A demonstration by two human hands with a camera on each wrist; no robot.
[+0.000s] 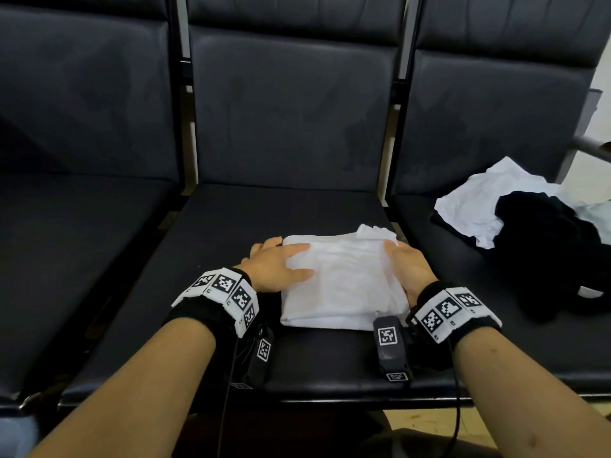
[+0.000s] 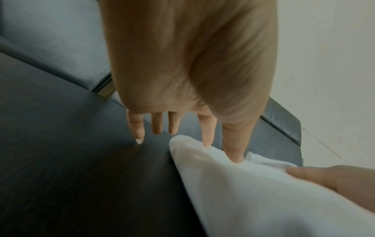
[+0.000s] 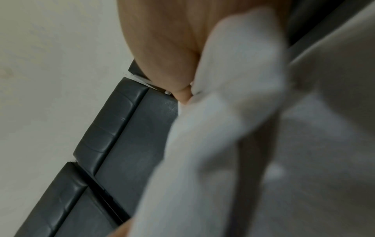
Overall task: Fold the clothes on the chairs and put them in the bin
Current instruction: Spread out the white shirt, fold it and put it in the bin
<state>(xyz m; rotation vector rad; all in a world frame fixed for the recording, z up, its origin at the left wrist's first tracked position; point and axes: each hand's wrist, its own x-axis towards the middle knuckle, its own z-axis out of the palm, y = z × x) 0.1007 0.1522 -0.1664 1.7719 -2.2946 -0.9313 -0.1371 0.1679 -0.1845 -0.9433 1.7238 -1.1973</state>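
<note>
A folded white garment (image 1: 344, 282) lies flat on the seat of the middle black chair (image 1: 251, 219). My left hand (image 1: 281, 262) rests on its left edge with straight, spread fingers. In the left wrist view my left hand (image 2: 188, 72) has thumb and forefinger tips pressing the white garment (image 2: 253, 192), and the other fingertips touch the seat. My right hand (image 1: 410, 266) holds the garment's right edge with the thumb on top. In the right wrist view the white garment (image 3: 223, 128) drapes against my right hand (image 3: 162, 48) and hides the fingers.
A crumpled white garment (image 1: 479, 200) and a black garment (image 1: 545, 252) lie in a heap on the right chair's seat. A metal armrest (image 1: 591, 147) stands beyond them. The left chair (image 1: 76, 226) adjoins the middle one. No bin is in view.
</note>
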